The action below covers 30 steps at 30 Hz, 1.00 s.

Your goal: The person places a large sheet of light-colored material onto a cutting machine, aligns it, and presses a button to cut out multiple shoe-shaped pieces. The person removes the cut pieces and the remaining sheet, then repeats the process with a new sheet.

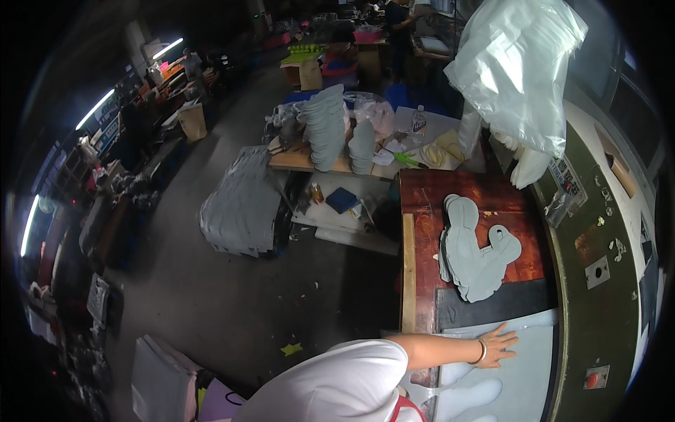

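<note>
My left hand [496, 347], with a bracelet on its wrist, lies palm down with fingers spread on a pale grey sheet [531, 362]. Its arm reaches in from the lower middle, out of a white sleeve [344, 376]. Rounded sole-like outlines [471, 397] show on the sheet just below the hand. Beyond the sheet's far edge is a dark mat [510, 304]. A pile of grey sole-shaped pieces [474, 257] lies past it on a reddish-brown board [425, 274], apart from the hand. My right hand is out of view.
Along the right runs a dark green machine panel [583, 281] with a red button [593, 380]. Clear plastic bags [520, 70] hang above the board. Tall stacks of grey pieces [325, 130] stand on a farther table. A grey stack [239, 207] sits left of it. People work farther back.
</note>
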{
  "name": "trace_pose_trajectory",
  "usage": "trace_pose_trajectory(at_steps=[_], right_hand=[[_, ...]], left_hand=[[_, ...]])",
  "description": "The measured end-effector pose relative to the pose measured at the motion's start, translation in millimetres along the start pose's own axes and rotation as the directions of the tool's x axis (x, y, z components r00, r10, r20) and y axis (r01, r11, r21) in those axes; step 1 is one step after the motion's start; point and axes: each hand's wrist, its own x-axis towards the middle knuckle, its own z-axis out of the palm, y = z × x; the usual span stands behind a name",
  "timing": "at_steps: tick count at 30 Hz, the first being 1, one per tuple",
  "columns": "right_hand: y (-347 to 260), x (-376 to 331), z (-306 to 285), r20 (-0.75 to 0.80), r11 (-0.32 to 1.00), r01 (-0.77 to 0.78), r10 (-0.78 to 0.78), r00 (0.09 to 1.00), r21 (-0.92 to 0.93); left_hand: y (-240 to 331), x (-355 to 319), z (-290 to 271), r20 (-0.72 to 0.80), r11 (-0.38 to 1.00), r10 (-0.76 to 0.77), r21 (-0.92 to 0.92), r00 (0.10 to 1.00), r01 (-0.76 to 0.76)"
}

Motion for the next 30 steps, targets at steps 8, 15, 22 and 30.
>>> trace_pose_trajectory(at_steps=[8,15,22,30], right_hand=[[101.0,-62.9,26.5,0.187,0.981,-0.114,0.142,0.972,-0.155],[126.2,-86.1,9.6,0.196,0.973,-0.177,0.205,0.959,-0.151],[199.0,-165.8,-96.6,-0.112,0.845,-0.389,0.374,0.92,-0.368],[157.2,-166.6,-101.4,-0.122,0.738,-0.651,0.673,0.729,0.18]], left_hand=[[36.9,-100.7,-3.5,-0.036,0.986,-0.107,0.125,0.994,0.111],[30.5,-86.8,-26.0,0.114,0.971,-0.176,0.183,0.978,0.154],[20.9,-83.4,-17.4,0.125,0.945,-0.098,0.322,0.987,0.053],[21.3,-107.1,-28.8,0.03,0.961,-0.007,0.278,1.0,-0.002]])
